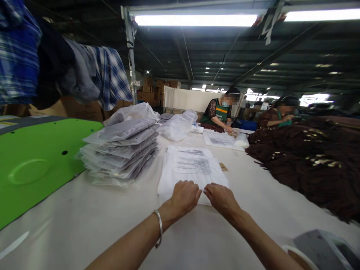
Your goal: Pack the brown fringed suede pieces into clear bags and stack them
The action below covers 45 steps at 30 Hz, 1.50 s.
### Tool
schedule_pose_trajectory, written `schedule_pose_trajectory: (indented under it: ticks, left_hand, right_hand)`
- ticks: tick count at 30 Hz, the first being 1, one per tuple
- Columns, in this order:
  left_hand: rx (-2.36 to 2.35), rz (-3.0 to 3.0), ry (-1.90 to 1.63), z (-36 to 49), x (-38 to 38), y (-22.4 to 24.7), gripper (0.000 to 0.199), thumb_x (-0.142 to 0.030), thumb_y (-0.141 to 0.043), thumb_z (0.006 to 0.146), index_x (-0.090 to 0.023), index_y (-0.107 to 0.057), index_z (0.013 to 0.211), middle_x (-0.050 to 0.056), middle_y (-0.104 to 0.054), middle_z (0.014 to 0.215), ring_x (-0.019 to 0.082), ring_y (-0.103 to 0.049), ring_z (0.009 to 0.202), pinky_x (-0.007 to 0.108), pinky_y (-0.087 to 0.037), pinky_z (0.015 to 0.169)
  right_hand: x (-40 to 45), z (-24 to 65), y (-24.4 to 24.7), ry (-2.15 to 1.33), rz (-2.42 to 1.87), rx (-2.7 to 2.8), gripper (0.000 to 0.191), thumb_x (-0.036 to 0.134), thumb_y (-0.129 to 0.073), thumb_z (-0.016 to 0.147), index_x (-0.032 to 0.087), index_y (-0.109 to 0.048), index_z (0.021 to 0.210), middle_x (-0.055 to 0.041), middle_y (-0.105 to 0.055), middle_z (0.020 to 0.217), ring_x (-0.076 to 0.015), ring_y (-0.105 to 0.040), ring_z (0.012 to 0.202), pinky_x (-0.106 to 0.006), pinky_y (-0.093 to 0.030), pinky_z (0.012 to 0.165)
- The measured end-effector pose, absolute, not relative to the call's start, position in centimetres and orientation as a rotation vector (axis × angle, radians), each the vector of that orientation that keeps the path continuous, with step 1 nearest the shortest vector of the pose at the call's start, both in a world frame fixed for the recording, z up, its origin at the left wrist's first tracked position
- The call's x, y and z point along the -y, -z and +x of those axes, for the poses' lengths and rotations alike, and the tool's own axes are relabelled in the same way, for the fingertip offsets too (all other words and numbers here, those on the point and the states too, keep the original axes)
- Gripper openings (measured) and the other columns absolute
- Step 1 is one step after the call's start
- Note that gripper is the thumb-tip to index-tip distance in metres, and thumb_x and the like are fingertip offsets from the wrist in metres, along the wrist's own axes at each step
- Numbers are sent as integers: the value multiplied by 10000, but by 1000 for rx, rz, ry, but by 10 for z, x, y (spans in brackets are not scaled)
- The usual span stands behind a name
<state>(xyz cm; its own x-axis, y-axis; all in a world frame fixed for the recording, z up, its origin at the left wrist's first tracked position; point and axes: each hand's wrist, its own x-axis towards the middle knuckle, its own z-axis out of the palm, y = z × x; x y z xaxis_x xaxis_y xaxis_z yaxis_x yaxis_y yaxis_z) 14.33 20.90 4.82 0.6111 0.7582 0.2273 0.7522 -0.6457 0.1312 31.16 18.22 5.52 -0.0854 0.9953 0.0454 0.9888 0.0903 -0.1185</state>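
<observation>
A flat stack of white plastic bags point(174, 180) with dark printed lines lies on the pale table in front of me. My left hand point(185, 195), with a silver bangle at the wrist, is closed at the near edge of the top bag. Close beside it, my right hand point(221, 198) is closed on the same edge, fingers curled down. The two hands almost meet at the thumbs, and the fingertips are partly hidden. A small brown tag point(223, 167) lies by the stack's right side.
Filled clear bags point(123, 150) are piled at left, next to a green panel point(50, 157). Dark brown garments point(309, 161) heap up at right. A grey tape dispenser point(323, 247) is near right. Across the table, a co-worker point(222, 112) handles items beside more printed bags point(219, 139).
</observation>
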Motion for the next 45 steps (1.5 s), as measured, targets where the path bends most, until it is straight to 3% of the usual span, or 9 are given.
schedule_pose_trajectory:
  ticks: [5, 10, 16, 23, 28, 32, 35, 40, 45]
  left_hand:
    - [-1330, 2753, -337, 138, -208, -43, 258, -204, -423, 903, -185, -676, 854, 86, -709, 879, 243, -678, 844, 351, -507, 720]
    - [-1388, 2687, -313, 140, -207, -41, 249, -209, -461, 860, -179, -708, 872, 107, -727, 849, 254, -695, 812, 334, -513, 673]
    - [-1477, 2673, -310, 129, -199, -44, 229, -197, -468, 857, -149, -692, 854, 120, -715, 855, 262, -686, 801, 355, -517, 679]
    - [-1347, 2768, -334, 125, -191, -39, 175, -182, -450, 919, -184, -624, 911, 75, -664, 939, 235, -633, 909, 359, -512, 762]
    - [-1408, 2794, -373, 120, -192, -38, 200, -167, -383, 964, -153, -583, 976, 99, -648, 953, 252, -623, 924, 369, -510, 746]
    - [-1341, 2837, -321, 114, -189, -35, 137, -253, -509, 946, -166, -567, 1034, 86, -660, 920, 247, -647, 871, 343, -500, 719]
    - [-1385, 2779, -268, 102, -187, -33, 157, -170, -430, 960, -161, -582, 1001, 97, -662, 909, 239, -658, 839, 342, -490, 714]
    - [-1639, 2549, -334, 54, -192, -32, 305, -82, -292, 947, -139, -576, 1042, 165, -616, 1105, 290, -556, 1116, 437, -430, 912]
    - [-1835, 2165, -480, 14, -183, -28, 159, -123, -464, 859, -113, -611, 918, 192, -637, 1034, 343, -559, 1109, 522, -413, 938]
  right_hand:
    - [-177, 301, -55, -177, -2084, 2326, 304, 276, -429, 901, 209, -664, 720, -42, -714, 776, -175, -647, 727, -267, -323, 571]
    - [-173, 286, -54, -23, -2083, 2328, 207, 218, -490, 852, 205, -642, 992, -74, -697, 1009, -221, -644, 925, -288, -389, 673]
    - [-176, 283, -43, 47, -2115, 2366, 220, 126, -423, 889, 186, -630, 934, -88, -701, 954, -206, -668, 824, -277, -352, 603]
    - [-161, 276, -46, 82, -2055, 2415, 247, 286, -411, 965, 213, -635, 889, -45, -711, 910, -215, -676, 829, -281, -347, 591]
    - [-150, 289, -42, 187, -2156, 2383, 233, 65, -403, 891, 171, -603, 943, -91, -682, 943, -247, -671, 861, -284, -324, 565]
    - [-143, 295, -43, 182, -2186, 2374, 111, 147, -482, 887, 190, -572, 936, -74, -673, 938, -225, -672, 785, -275, -307, 541]
    - [-132, 299, -46, 133, -2185, 2391, 97, 175, -481, 887, 209, -556, 938, -55, -663, 949, -211, -659, 792, -269, -281, 535]
    - [-96, 344, -28, 49, -2222, 2330, 124, 235, -429, 901, 235, -550, 926, -60, -651, 982, -205, -630, 744, -286, -258, 524]
    - [-56, 390, 6, -151, -2299, 1837, 200, 427, -552, 802, 281, -541, 939, -26, -658, 804, -217, -608, 636, -325, -356, 553]
